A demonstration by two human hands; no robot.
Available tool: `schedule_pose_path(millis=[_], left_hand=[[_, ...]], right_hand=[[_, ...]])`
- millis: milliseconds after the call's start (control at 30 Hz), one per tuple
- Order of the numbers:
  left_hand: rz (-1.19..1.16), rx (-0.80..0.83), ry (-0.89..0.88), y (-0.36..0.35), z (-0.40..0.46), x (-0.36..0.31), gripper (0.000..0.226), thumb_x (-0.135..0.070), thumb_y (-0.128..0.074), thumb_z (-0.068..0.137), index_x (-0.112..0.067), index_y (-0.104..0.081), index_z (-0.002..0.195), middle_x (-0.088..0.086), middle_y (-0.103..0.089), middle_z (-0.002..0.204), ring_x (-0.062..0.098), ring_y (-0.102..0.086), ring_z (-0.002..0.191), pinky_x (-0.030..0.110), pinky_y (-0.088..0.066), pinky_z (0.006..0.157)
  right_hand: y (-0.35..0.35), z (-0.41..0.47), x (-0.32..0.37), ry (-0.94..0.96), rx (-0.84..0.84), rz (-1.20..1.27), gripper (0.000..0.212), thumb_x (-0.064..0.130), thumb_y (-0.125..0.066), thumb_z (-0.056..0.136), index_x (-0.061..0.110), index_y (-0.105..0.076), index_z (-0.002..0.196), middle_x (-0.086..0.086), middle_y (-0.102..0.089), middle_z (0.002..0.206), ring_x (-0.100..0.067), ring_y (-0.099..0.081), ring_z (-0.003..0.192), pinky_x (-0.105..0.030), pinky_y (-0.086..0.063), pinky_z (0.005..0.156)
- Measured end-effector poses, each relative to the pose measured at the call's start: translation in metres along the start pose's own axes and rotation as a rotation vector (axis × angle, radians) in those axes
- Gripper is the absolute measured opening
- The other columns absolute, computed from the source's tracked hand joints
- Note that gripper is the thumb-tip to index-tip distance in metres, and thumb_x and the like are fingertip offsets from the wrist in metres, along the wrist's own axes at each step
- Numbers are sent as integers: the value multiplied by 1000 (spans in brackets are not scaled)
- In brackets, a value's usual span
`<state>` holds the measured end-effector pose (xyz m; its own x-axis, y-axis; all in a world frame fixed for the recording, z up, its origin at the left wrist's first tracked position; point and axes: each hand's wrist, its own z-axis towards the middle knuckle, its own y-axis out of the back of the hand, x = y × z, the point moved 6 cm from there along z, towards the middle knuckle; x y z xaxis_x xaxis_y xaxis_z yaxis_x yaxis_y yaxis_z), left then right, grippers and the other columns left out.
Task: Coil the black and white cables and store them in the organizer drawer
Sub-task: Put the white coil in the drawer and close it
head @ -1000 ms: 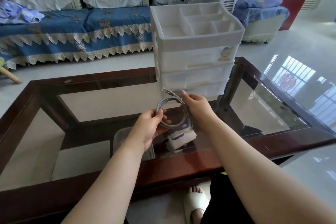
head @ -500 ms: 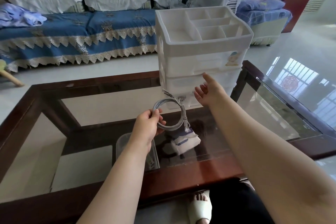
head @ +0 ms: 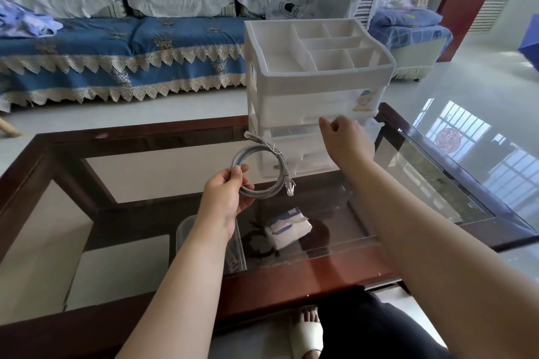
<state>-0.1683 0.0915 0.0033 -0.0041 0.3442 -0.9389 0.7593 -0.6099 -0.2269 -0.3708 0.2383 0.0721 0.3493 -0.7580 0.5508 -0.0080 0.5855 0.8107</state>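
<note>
Since half a second ago: right hand (head: 345, 141) moved up from beside the coil to the organizer (head: 315, 96) front, now at the lower edge of the upper drawer (head: 306, 109). Fingers then spread, now curled loosely toward that edge; contact with the drawer cannot be told. Nothing seen held in the right grip.

Left hand (head: 226, 198) unchanged in role: grip closed on the white cable (head: 259, 173), thumb over the strands at the coil's 9 o'clock side, fingers behind. Coil held as a round loop above the glass tabletop (head: 163, 172), not touching it. One clear plug (head: 289, 187) hanging at about 4 o'clock of the loop, the other end (head: 253, 136) sticking out at about 11 o'clock, just before the organizer's left corner.

Organizer standing on the tabletop at 12 o'clock from the hands, top tray compartments open upward. Drawers appear shut. Black cable not made out in view.

Below the glass: a clear container (head: 233, 251) and a white-and-blue packet (head: 287, 229).
</note>
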Motion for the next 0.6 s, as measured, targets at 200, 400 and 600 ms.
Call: schedule_pose_path(millis=[200,400,600], left_hand=[[-27,30,-13,-5,-3,-1,24,-22,-45,102,-13,-67,107,-1,-54,74,12,-57,72,30,-51,70],[-24,52,4,-5,-6,-3,22,-21,-47,101,-18,-68,107,-3,-60,80,12,-59,76,30,-49,67],[39,87,-8,-8,-11,-8,17,-21,-54,98,-15,-67,90,-3,-67,80,10,-61,72,27,-51,65]], right_hand=[[-8,25,11,223,197,-428,40,45,-31,99,14,-55,88,-9,-63,101,-29,-55,89,-35,-38,76],[-8,37,7,216,348,-368,22,39,-45,91,18,-46,97,-7,-59,97,-27,-52,85,-32,-40,69],[-7,34,0,171,577,-209,44,33,-63,79,21,-39,115,-6,-58,114,-26,-63,93,-43,-50,89]])
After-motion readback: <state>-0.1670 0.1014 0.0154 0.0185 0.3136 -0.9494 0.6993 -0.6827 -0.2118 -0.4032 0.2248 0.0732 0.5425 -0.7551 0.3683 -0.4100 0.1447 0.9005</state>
